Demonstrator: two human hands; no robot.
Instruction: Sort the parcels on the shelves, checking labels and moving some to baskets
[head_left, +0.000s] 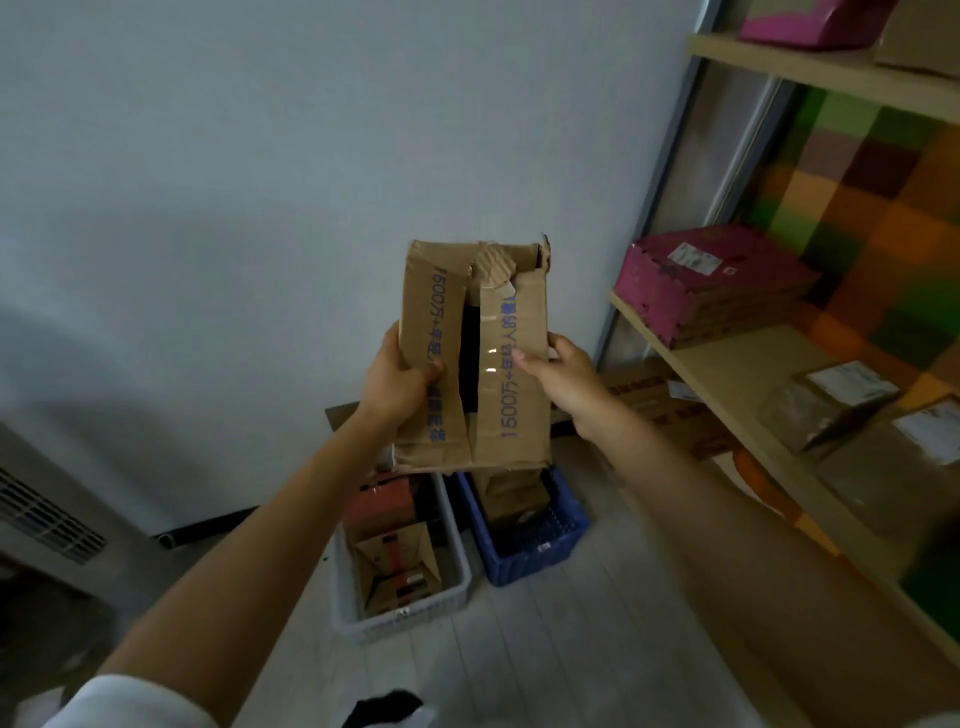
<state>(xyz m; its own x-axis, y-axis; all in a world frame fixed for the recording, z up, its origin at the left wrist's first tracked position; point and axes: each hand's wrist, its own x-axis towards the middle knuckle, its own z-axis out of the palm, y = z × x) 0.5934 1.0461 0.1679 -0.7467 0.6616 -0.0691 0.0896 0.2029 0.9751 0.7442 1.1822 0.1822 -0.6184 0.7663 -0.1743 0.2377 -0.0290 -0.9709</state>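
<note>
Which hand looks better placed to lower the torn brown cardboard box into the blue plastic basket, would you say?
Likely the right hand: it holds the torn brown cardboard box on the side nearer the blue plastic basket.

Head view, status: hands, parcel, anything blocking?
Left hand and right hand both grip the cardboard box, flaps split open. Held above white basket and blue basket. No obstruction seen.

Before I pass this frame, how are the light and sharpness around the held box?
Head view: dim, flat light, with small glare spots on the clear tape of the torn brown cardboard box; its blue print is partly legible. Head view: the right hand and the brown parcels on the light wooden shelf are blurred; the wide-angle lens slants the shelf's lines.
</note>
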